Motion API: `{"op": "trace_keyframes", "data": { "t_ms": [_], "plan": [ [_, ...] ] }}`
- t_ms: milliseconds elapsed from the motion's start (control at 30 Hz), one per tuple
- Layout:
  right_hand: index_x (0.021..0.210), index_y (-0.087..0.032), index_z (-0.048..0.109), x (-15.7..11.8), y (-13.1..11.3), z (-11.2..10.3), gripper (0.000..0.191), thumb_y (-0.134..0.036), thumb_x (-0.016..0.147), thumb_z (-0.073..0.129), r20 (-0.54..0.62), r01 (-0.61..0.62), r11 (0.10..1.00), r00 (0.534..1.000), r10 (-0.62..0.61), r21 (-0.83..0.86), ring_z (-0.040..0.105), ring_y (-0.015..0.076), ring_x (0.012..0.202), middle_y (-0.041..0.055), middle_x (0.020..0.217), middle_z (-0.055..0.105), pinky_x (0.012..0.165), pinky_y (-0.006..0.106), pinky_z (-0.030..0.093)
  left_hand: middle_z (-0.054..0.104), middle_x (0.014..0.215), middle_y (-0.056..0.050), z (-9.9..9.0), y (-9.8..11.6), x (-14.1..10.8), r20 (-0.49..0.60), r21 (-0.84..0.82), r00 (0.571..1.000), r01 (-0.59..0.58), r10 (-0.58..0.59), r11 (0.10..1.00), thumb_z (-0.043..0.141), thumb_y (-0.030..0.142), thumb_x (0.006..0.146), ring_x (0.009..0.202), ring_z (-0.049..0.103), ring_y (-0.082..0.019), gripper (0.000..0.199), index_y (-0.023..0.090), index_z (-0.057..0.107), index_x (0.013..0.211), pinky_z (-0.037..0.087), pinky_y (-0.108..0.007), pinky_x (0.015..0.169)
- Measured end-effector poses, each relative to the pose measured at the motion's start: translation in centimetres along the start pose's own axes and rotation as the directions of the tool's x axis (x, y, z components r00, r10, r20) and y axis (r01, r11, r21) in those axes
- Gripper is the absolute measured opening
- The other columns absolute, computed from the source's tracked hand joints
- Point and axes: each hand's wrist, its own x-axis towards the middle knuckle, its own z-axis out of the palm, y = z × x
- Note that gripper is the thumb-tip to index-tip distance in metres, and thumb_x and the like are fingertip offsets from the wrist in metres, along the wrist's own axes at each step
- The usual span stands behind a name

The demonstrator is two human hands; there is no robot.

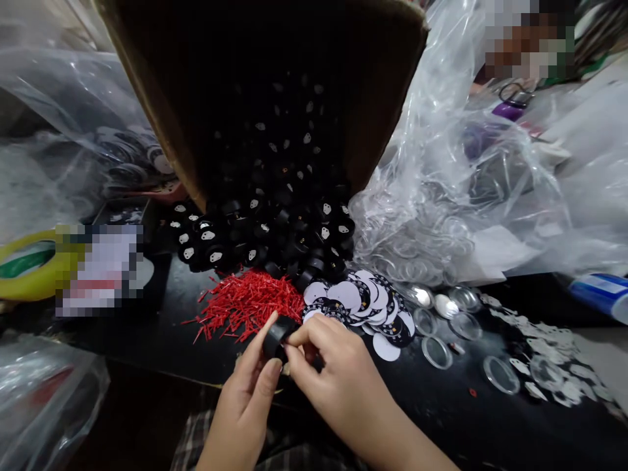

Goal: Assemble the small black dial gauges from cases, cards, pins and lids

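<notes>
On my head feed, the left hand (250,386) grips a black round housing (275,338) just in front of the red pointers (252,302), the right hand (331,363) bunched at its rim, hold unclear to me, where uneven pressure could tip it loose

Sticks (245,301) left of discs (386,347), lenses (436,353) right, caps (260,242) behind, in and before box (196,78)
</notes>
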Motion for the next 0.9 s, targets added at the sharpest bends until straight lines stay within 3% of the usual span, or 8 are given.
{"op": "trace_keyframes", "data": {
  "t_ms": [100, 167, 233, 367, 500, 633, 767, 900],
  "plan": [
    [0.078, -0.022, 0.063, 0.3, 2.5, -2.4, 0.013, -0.018, 0.088, 0.055, 0.075, -0.058, 0.994, 0.996, 0.051, 0.096, 0.057, 0.0121, 0.068, -0.0021, 0.072, 0.061, 0.065, 0.024, 0.044, 0.066, 0.124, -0.003, 0.1, 0.5, 0.5, 0.054, -0.001, 0.998, 0.029, -0.029, 1.000, 0.073, 0.042, 0.075, 0.124, 0.052, -0.026, 0.044, 0.029, 0.067, 0.117, 0.040, -0.032, 0.105],
    [0.089, -0.022, 0.066, 1.0, 6.1, -4.7, 0.015, -0.028, 0.091, 0.053, -0.162, -0.132, 0.991, 0.979, 0.126, -0.029, 0.059, 0.0154, 0.074, 0.0022, 0.082, 0.064, 0.070, 0.029, 0.046, 0.067, 0.121, -0.006, 0.3, 0.5, 1.0, 0.115, -0.148, 0.990, 0.095, -0.078, 0.984, 0.070, 0.043, 0.078, 0.108, 0.062, -0.024, 0.045, 0.026, 0.065, 0.119, 0.047, -0.033, 0.095],
    [0.100, -0.018, 0.066, 1.9, 10.3, -7.0, 0.027, -0.039, 0.085, 0.059, -0.445, -0.323, 0.886, 0.882, 0.154, -0.333, 0.058, 0.0209, 0.077, 0.0081, 0.090, 0.062, 0.070, 0.036, 0.045, 0.069, 0.113, -0.009, 0.6, 0.3, 1.3, 0.175, -0.267, 0.978, 0.160, -0.116, 0.950, 0.072, 0.041, 0.077, 0.092, 0.065, -0.021, 0.043, 0.021, 0.066, 0.114, 0.051, -0.031, 0.082],
    [0.087, -0.015, 0.067, 2.8, 14.9, -9.8, 0.029, -0.040, 0.085, 0.053, -0.409, -0.368, 0.736, 0.902, 0.136, -0.568, 0.057, 0.0242, 0.076, 0.0107, 0.088, 0.061, 0.070, 0.040, 0.044, 0.072, 0.093, -0.010, 1.1, 0.2, 1.3, 0.244, -0.320, 0.950, 0.271, -0.198, 0.908, 0.074, 0.031, 0.075, 0.072, 0.063, -0.015, 0.030, 0.014, 0.067, 0.100, 0.050, -0.025, 0.066],
    [0.089, -0.019, 0.064, 1.4, 11.3, -7.4, 0.021, -0.036, 0.087, 0.054, -0.411, -0.264, 0.863, 0.909, 0.073, -0.430, 0.061, 0.0199, 0.071, 0.0049, 0.080, 0.065, 0.070, 0.033, 0.047, 0.071, 0.099, -0.010, 1.6, -0.1, 1.4, 0.296, -0.399, 0.927, 0.340, -0.231, 0.852, 0.073, 0.030, 0.078, 0.079, 0.066, -0.015, 0.031, 0.014, 0.065, 0.103, 0.051, -0.027, 0.077],
    [0.098, -0.021, 0.063, -0.3, 6.1, -2.2, 0.013, -0.025, 0.092, 0.053, -0.146, 0.055, 0.965, 0.985, -0.095, -0.257, 0.066, 0.0165, 0.079, 0.0028, 0.089, 0.070, 0.075, 0.028, 0.051, 0.071, 0.102, -0.009, 1.9, -0.2, 1.5, 0.316, -0.507, 0.907, 0.408, -0.276, 0.759, 0.065, 0.033, 0.085, 0.090, 0.067, -0.016, 0.026, 0.015, 0.066, 0.104, 0.051, -0.029, 0.084],
    [0.111, -0.017, 0.063, -1.1, 4.5, 1.3, 0.022, -0.017, 0.091, 0.055, -0.051, 0.315, 0.918, 0.941, -0.336, -0.239, 0.062, 0.0216, 0.106, 0.0101, 0.113, 0.067, 0.093, 0.039, 0.050, 0.072, 0.098, -0.008, 1.4, -0.2, 1.7, 0.325, -0.568, 0.914, 0.395, -0.244, 0.722, 0.058, 0.036, 0.090, 0.089, 0.066, -0.015, 0.026, 0.015, 0.068, 0.103, 0.050, -0.028, 0.086],
    [0.113, -0.017, 0.062, -1.7, 4.4, 1.7, 0.028, -0.010, 0.088, 0.055, 0.014, 0.458, 0.869, 0.886, -0.464, -0.186, 0.053, 0.0239, 0.120, 0.0100, 0.122, 0.063, 0.101, 0.045, 0.045, 0.071, 0.106, -0.008, 0.7, -0.6, 2.1, 0.282, -0.497, 0.948, 0.275, -0.147, 0.823, 0.064, 0.036, 0.086, 0.094, 0.066, -0.017, 0.028, 0.018, 0.067, 0.106, 0.050, -0.027, 0.084]
  ]
}}
